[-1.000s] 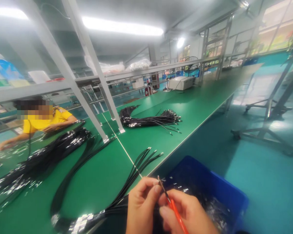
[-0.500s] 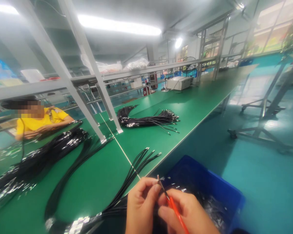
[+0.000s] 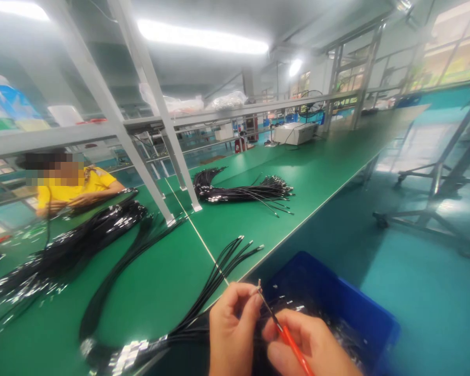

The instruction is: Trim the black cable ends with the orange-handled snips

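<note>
Thumb and fingertips of my left hand are pinched together on a cable end, of which a small pale tip sticks up above them. My right hand is closed around a red-handled tool with a thin dark metal front, its point touching or close to the cable tip. The tool's exact kind is unclear. To the left, a bundle of black cables with silvery ends fans over the bench edge and passes behind my left hand. Behind my right hand, a blue bin contains many small pieces, too blurred to name.
On the green bench lie a second cable bundle and a large cable heap. Shelf posts rise from it. A person in a yellow top sits across the bench. A wheeled stand is at right.
The view has shifted slightly, so everything sits a little further right. My right hand has drawn slightly away from my left, showing more of the tool's metal front. Both grips continue.
</note>
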A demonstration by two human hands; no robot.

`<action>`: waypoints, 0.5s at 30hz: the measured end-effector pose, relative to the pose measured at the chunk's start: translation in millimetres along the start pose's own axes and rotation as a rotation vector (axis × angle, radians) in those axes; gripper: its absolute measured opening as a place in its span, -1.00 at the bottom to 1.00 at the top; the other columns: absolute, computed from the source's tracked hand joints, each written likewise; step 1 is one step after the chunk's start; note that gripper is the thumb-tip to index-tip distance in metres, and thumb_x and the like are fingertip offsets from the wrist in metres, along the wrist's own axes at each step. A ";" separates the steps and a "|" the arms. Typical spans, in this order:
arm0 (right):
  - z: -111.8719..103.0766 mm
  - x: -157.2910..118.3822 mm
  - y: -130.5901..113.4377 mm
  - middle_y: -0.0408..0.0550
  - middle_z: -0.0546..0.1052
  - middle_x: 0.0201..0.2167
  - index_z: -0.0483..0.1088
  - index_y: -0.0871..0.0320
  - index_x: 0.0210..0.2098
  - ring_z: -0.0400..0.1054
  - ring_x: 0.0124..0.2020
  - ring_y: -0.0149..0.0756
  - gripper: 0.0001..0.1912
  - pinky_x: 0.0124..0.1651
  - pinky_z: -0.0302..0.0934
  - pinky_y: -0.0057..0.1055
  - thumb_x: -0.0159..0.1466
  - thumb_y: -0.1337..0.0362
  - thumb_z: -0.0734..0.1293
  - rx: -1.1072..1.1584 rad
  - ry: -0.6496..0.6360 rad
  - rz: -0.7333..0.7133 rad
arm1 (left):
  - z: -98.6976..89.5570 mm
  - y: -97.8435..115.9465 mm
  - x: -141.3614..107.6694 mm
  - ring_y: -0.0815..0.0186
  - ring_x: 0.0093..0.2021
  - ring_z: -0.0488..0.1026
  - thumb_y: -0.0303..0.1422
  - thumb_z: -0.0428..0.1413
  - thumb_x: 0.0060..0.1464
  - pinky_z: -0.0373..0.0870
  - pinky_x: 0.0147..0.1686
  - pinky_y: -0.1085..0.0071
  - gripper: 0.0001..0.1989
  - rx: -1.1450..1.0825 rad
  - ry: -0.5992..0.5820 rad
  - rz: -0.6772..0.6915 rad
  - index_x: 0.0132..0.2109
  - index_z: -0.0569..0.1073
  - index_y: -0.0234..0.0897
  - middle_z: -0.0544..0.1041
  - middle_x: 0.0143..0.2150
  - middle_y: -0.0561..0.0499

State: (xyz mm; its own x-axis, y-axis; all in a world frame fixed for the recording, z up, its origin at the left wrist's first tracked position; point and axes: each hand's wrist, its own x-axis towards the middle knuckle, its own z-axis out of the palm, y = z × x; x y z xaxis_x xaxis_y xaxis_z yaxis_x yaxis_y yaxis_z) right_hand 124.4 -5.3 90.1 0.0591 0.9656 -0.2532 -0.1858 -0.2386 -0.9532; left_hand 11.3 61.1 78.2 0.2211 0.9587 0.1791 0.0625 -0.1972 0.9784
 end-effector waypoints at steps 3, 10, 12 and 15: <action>1.5 1.5 -1.6 -0.30 0.27 -0.69 0.34 0.17 -0.49 0.10 -0.65 -0.50 -0.81 -0.60 -0.05 -0.54 -0.01 0.17 0.36 -0.004 0.021 0.002 | 0.9 0.1 -1.7 0.31 -0.48 0.44 -0.33 0.17 0.01 0.35 -0.45 0.49 -0.88 0.027 -0.016 0.024 -0.43 0.52 -0.26 0.53 -0.51 0.05; -1.0 2.3 -10.5 -0.28 0.33 -0.75 0.33 0.15 -0.47 0.01 -0.78 -0.56 -0.71 -0.73 -0.16 -0.60 0.00 0.05 0.36 -0.030 0.001 0.118 | 3.8 0.0 -2.6 0.28 -0.46 0.45 -0.36 0.13 0.03 0.37 -0.42 0.46 -0.88 0.112 0.000 0.075 -0.44 0.50 -0.24 0.52 -0.51 0.05; -2.3 2.3 -11.0 -0.28 0.33 -0.75 0.32 0.15 -0.48 0.02 -0.77 -0.57 -0.70 -0.74 -0.14 -0.63 0.00 0.04 0.36 -0.035 -0.007 0.128 | 4.9 0.1 -2.4 0.28 -0.47 0.45 -0.36 0.13 0.03 0.36 -0.43 0.45 -0.88 0.132 0.001 0.090 -0.44 0.50 -0.24 0.51 -0.51 0.05; -3.9 2.4 -10.0 -0.28 0.33 -0.75 0.31 0.16 -0.48 0.04 -0.77 -0.58 -0.70 -0.73 -0.13 -0.65 0.03 0.04 0.36 -0.059 -0.017 0.127 | 7.0 0.2 -2.1 0.28 -0.48 0.44 -0.37 0.13 0.03 0.36 -0.44 0.46 -0.88 0.139 0.009 0.110 -0.44 0.50 -0.24 0.51 -0.52 0.05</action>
State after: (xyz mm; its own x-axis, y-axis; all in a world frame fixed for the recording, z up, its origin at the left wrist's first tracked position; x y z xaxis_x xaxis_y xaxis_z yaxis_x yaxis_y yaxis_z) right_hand 130.2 -1.0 98.4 0.0223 0.9287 -0.3703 -0.1331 -0.3643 -0.9217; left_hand 17.6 57.7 77.2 0.2256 0.9313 0.2859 0.1722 -0.3270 0.9292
